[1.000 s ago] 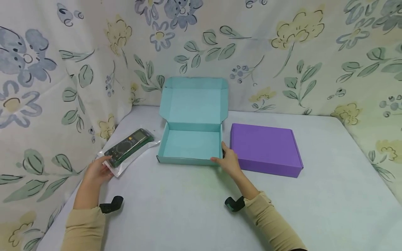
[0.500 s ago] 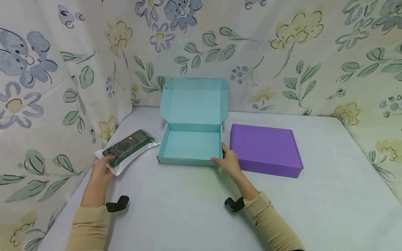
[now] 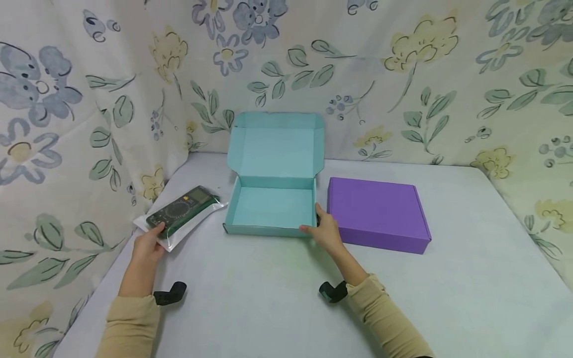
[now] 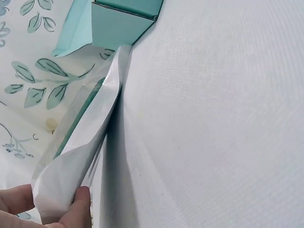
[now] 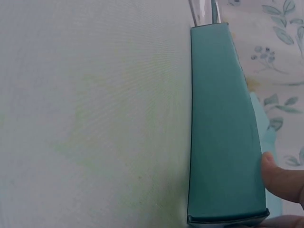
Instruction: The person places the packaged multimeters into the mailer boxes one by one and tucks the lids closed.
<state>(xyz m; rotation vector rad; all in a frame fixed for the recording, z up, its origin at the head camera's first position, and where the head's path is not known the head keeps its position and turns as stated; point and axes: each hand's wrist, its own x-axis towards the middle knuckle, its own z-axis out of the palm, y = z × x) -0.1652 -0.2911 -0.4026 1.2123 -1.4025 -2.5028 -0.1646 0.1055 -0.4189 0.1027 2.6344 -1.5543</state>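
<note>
In the head view, a digital multimeter (image 3: 185, 206) in a clear-and-white plastic pouch lies slanted at the left of the table. My left hand (image 3: 145, 248) pinches the pouch's near end, thumb on top. The left wrist view shows the pouch (image 4: 95, 137) edge-on, its near end between thumb and fingers (image 4: 81, 204). A teal cardboard box (image 3: 266, 230) stands with its lid raised and nothing inside. My right hand (image 3: 328, 231) grips its front right corner; the right wrist view has the thumb (image 5: 280, 179) at the upper edge of the front wall (image 5: 223, 128).
Just right of the teal box sits a closed purple box (image 3: 378, 209), close to the right hand. A floral curtain (image 3: 291, 64) hangs behind and along the left side. White cloth (image 3: 250, 298) covers the table.
My left hand has moved slightly right, its thumb now further over the pouch. The multimeter pouch has shifted a little left. Right hand and teal box stay in place.
</note>
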